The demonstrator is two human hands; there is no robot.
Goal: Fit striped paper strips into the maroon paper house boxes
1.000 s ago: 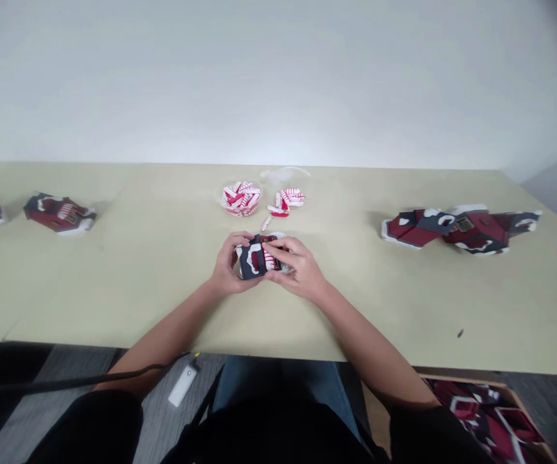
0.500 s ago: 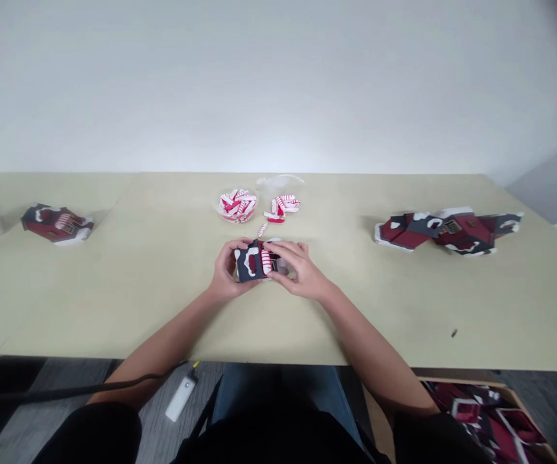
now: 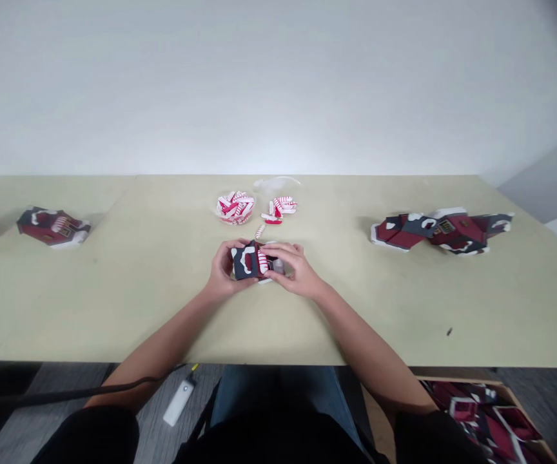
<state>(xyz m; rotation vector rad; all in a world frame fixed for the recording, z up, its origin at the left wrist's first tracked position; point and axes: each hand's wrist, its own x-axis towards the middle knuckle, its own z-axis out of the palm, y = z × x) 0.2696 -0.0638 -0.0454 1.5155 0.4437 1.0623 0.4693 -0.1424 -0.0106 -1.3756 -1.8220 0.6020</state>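
In the head view, your left hand point(image 3: 219, 270) curls around the roof end of the toy house point(image 3: 244, 264), just above the tabletop point(image 3: 162, 270), apparently to steady it. Your right hand point(image 3: 303, 274) has its fingers part closed, tips and thumb at opposite ends of the striped piece point(image 3: 263, 261) on its front, likely to keep it square.

You have one house in hand, two at left, one cut off by the edge, and two or perhaps three overlapping at right. One bowl point(image 3: 235, 208) and one small pile point(image 3: 278, 209) hold striped pieces too jumbled to count; one lies loose point(image 3: 260, 231).
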